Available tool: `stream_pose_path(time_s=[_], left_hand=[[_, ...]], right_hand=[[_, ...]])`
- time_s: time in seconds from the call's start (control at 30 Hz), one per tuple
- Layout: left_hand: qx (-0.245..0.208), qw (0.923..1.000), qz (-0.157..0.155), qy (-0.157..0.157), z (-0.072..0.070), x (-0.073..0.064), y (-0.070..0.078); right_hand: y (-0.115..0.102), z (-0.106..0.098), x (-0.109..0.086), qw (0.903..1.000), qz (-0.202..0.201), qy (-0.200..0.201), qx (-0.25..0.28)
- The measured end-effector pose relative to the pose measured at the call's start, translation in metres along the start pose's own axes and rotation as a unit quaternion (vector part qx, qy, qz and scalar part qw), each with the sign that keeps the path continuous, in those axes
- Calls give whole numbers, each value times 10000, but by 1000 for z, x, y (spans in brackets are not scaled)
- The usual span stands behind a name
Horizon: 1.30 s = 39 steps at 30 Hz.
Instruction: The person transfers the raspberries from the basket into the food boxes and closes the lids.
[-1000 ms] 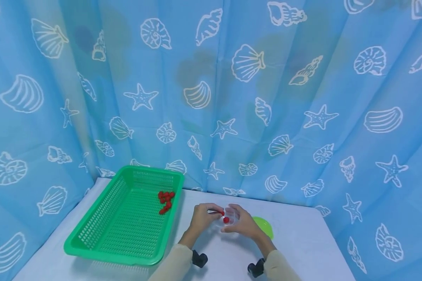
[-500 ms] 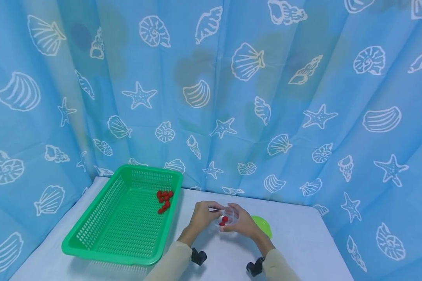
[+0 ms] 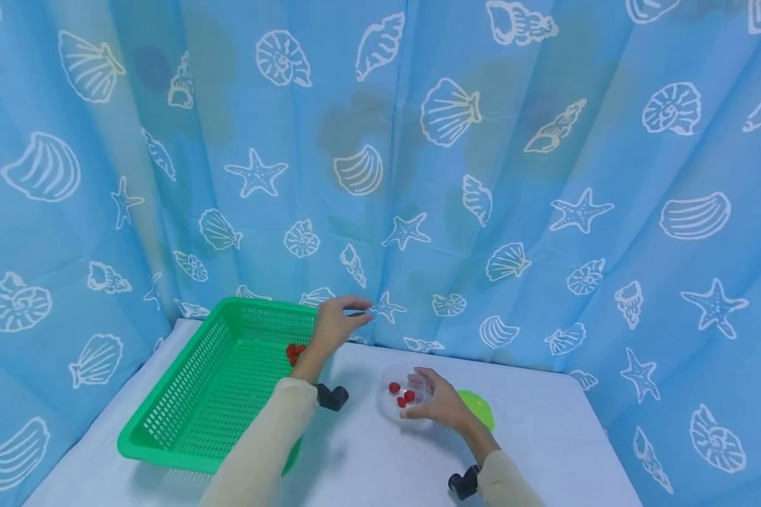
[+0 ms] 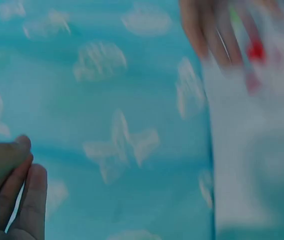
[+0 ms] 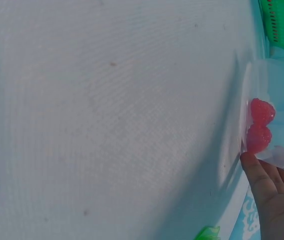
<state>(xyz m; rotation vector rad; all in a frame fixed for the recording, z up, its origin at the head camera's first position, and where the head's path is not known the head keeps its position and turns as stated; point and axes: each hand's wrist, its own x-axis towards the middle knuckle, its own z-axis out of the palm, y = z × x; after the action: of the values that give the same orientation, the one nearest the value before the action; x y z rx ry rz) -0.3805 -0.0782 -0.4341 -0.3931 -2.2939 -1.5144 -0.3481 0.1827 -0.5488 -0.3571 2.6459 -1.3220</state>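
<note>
My right hand (image 3: 442,403) grips the side of a clear plastic container (image 3: 387,408). Inside the container lie three raspberries (image 3: 409,396); the right wrist view shows two raspberries (image 5: 260,138) plainly through its clear wall. My left hand (image 3: 341,325) is raised over the right rim of the green basket (image 3: 228,394). Its fingers are loosely bent and hold nothing, with the thumb near the fingertips in the left wrist view. More raspberries (image 3: 292,349) lie in the basket, partly hidden behind my left wrist.
A bright green round lid-like piece (image 3: 478,408) lies on the white table (image 3: 545,451), just right of my right hand. Behind the table hangs a blue curtain (image 3: 520,296) with white shell prints.
A third raspberry has dropped from my left hand into the container. My left hand has then moved up and left, away from the container to the basket. My right hand stays in place.
</note>
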Motion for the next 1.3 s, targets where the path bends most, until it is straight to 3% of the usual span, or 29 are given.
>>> stream_pose_path(time_s=[0.13, 0.27, 0.53, 0.73, 1.07, 1.3], left_hand=[[123, 9998, -12, 132, -36, 3, -35], [101, 9996, -148, 203, -61, -9, -70], [154, 9969, -719, 263, -79, -37, -121], [328, 9935, -1085, -43, -85, -47, -137], [654, 9863, -1375, -631, -84, -52, -152], [957, 9849, -1261, -697, -76, -59, -155]], right_hand=[[1, 0, 1, 9999, 84, 29, -86], [2, 0, 2, 9998, 188, -6, -18], [3, -1, 0, 9999, 136, 21, -74], [0, 0, 0, 9997, 127, 106, -159], [-1, 0, 2, 9996, 172, 154, -187], [4, 1, 3, 9997, 192, 93, -143]])
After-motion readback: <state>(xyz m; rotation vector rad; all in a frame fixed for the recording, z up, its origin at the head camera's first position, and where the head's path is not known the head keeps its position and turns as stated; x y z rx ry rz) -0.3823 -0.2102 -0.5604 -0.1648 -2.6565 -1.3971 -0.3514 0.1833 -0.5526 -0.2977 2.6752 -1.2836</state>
